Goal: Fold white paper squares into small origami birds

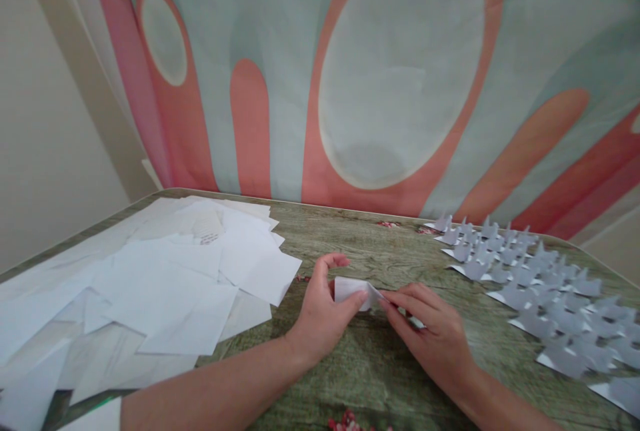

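Left hand (323,314) pinches the folded paper piece (353,289) in a narrow grip at bench (380,358) centre. Right hand (433,338) presses fingertips on its right end. Loose sheets (150,284) lie left; folded paper figures (540,291) stand right.

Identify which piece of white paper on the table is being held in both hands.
The small folded paper between the left hand and right hand; the flat sheets and finished folded pieces lie untouched.
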`<state>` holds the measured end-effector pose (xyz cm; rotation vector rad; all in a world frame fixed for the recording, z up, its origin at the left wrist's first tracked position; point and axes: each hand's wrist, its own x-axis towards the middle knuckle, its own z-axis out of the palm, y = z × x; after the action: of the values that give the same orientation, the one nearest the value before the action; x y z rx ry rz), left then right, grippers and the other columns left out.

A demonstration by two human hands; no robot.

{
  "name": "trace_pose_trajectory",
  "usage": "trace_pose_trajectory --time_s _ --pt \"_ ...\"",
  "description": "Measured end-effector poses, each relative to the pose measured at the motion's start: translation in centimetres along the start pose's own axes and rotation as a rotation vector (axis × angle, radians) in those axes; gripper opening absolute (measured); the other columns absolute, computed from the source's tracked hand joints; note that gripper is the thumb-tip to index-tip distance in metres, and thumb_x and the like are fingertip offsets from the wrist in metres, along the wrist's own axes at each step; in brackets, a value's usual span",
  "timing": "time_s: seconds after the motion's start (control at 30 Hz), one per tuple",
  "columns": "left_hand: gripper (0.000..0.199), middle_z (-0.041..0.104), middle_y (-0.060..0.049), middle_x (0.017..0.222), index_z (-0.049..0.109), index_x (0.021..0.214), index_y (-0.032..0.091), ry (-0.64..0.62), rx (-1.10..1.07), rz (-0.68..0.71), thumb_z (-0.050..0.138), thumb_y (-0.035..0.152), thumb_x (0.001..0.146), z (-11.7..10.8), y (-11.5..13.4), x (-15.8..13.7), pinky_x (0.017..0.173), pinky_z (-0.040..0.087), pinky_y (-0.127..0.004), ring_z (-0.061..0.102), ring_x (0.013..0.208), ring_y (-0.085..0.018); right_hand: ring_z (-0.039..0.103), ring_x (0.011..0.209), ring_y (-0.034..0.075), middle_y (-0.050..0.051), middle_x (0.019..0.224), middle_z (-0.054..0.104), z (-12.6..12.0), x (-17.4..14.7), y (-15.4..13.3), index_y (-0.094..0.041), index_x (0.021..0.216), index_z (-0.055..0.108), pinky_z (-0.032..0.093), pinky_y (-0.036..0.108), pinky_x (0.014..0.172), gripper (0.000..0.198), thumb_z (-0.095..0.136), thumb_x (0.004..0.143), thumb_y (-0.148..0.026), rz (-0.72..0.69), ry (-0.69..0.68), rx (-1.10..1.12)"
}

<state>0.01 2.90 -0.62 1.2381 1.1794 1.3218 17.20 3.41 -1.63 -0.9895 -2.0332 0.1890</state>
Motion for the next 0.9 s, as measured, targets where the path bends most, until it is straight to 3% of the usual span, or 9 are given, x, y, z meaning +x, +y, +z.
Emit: trace_pose_trajectory --time_s 0.2,0.47,0.9 --pt "0.045 0.049 -0.004 0.109 0.040 0.107 0.020 -0.008 0.029 0.010 0.061 0.012 0.069 -0.06 0.25 -0.01 0.062 0.045 -0.021 0.053 0.071 -0.009 0.054 0.063 0.015 0.004 0.070 0.061 0.01 0.14 -0.06 -0.021 0.091 0.068 0.044 0.029 0.057 0.018 0.058 0.078 -0.014 -0.068 -0.026 -0.028" --pt "0.044 0.050 -0.004 0.108 0.042 0.106 0.020 -0.033 0.017 0.042 0.063 0.012 0.068 -0.23 0.02 -0.08 0.068 0.045 -0.023 0.054 0.076 -0.012 0.056 0.086 0.019 0.009 0.095 0.058 0.48 0.03 -0.06 -0.022 0.099 0.063 0.049 0.034 0.073 0.023 0.057 0.077 -0.015 -0.058 -0.043 0.085" --pt "0.037 0.054 -0.003 0.101 0.041 0.105 0.021 -0.089 -0.087 0.019 0.060 0.016 0.074 -0.17 -0.47 0.24 0.069 0.046 -0.025 0.056 0.077 -0.013 0.059 0.084 0.017 0.008 0.093 0.063 0.76 0.26 -0.25 -0.020 0.094 0.061 0.050 0.030 0.075 0.018 0.049 0.082 -0.013 0.004 -0.079 0.176"
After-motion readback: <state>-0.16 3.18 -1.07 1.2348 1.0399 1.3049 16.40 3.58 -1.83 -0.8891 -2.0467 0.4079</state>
